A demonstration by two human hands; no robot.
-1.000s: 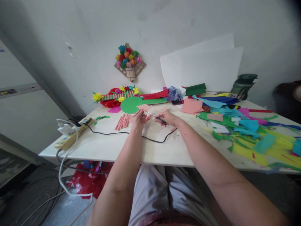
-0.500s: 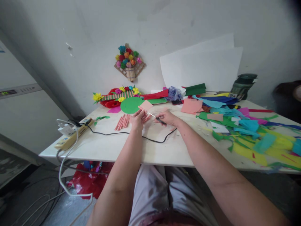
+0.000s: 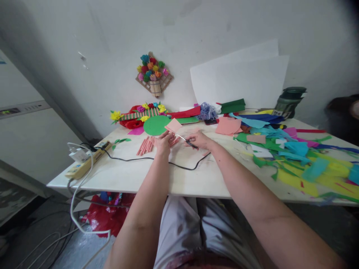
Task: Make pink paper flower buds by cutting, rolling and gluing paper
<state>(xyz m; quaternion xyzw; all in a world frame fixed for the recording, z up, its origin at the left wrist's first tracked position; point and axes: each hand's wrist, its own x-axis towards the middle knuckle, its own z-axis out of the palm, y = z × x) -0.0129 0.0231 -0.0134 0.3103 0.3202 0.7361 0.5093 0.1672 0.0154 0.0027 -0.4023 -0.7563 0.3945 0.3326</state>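
Your two hands meet just above the middle of the frame, on the pale surface [image 3: 157, 179]. Your left hand [image 3: 163, 142] lies fairly flat, fingers spread, pinching the pink paper square [image 3: 174, 125] that tips up and away toward the green paper disc [image 3: 156, 125]. Your right hand [image 3: 199, 140] is closed around the dark handle of a slim tool, scissors [image 3: 185, 141] by the look of it, though it's small and a bit blurred here, so take that as a best guess. Its bright metal end runs up and to the left, its tip right at the lower edge of the pink square. So the long axis of the tool slants from your right hand toward your left, and the paper sits up and left of the tip, touching or just short of it. Your left hand is the nearer one to the paper; your right reaches it only through the tool.

Just left of your left hand lies a cluster of pink paper rolls [image 3: 144, 145], lined up side by side and angled toward the upper right. A black cable [image 3: 157, 159] loops across the surface right below both wrists, running to the power strip [image 3: 84, 164] at the left edge. To the right of the frame, a spread of coloured paper scraps [image 3: 297, 157] stays well apart from your hands.
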